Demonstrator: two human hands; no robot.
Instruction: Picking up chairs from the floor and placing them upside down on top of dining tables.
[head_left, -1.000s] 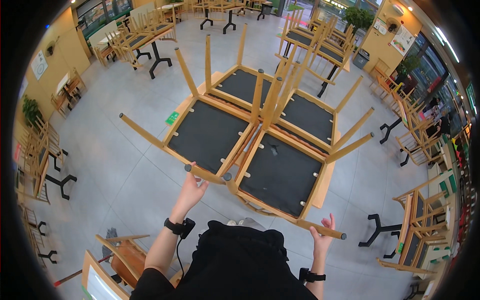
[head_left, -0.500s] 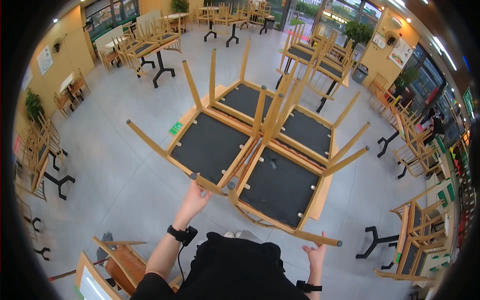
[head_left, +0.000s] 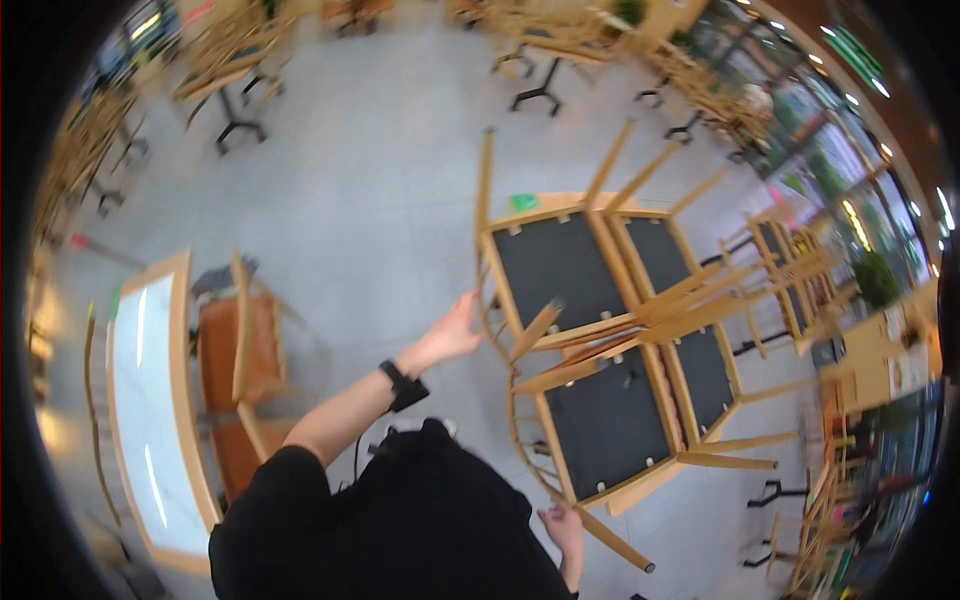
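I had four wooden chairs upturned on a bench point(head_left: 568, 202) just to the right of my body, their dark underside panels facing up and their legs splaying outward. My left hand point(head_left: 458, 328) reached to the far-left chair point(head_left: 553, 270), fingertips at its curved back rail; blur hid whether they were grasping it or merely resting against it. My right hand point(head_left: 563, 528) was at the corner of the near-left chair point(head_left: 608, 422), right beside a tapered leg point(head_left: 618, 540), its fingers partly bent, and I could not tell whether they were gripping. The far-right chair point(head_left: 652, 253) and the near-right chair point(head_left: 706, 378) stood beyond those two, some of their legs crossing in the middle. A green label point(head_left: 523, 203) sat on the bench's far edge, its print too blurred to read. High on the right hung a green sign point(head_left: 855, 60), and lower down on that side a pale wall poster point(head_left: 908, 368), both smeared past reading. I wore a black wristband point(head_left: 403, 387) on my left wrist. To my left stood a wood-framed bench with a glossy white top point(head_left: 150, 410), streaked with reflected light, and beside it a chair with an orange-brown seat point(head_left: 225, 350). More chair-laden benches lined the room.
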